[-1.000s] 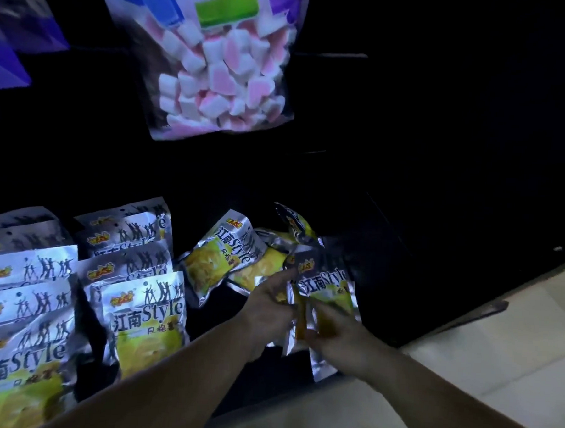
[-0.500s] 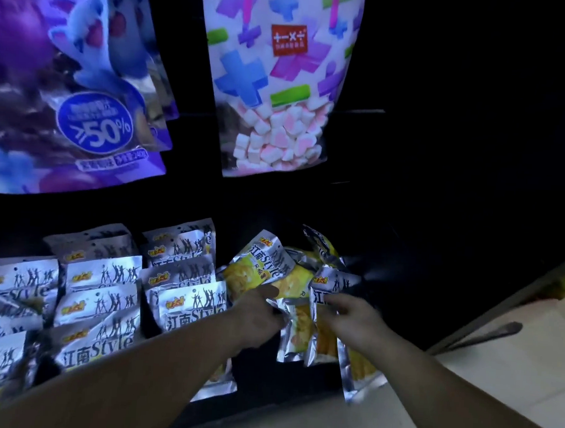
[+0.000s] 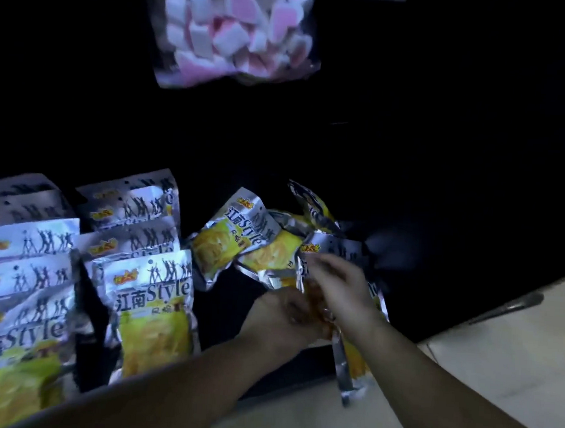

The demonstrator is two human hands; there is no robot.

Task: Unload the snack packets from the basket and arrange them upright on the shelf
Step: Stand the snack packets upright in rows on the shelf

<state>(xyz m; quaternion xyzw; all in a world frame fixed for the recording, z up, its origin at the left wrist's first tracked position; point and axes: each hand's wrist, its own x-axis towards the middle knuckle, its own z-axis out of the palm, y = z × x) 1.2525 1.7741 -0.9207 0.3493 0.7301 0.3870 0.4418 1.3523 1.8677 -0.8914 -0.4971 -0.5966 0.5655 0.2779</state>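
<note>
One snack packet in right hand

The shelf is seen dimly lit, its back lost in near-black, while glare is thrown off the foil snack packets, and the left hand, the right hand and the marshmallow bag are smeared by motion blur.

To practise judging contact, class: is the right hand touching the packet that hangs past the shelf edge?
Touching. In the head view the right hand lies curled over the packet, which hangs below it; motion blur softens the edges.
</note>
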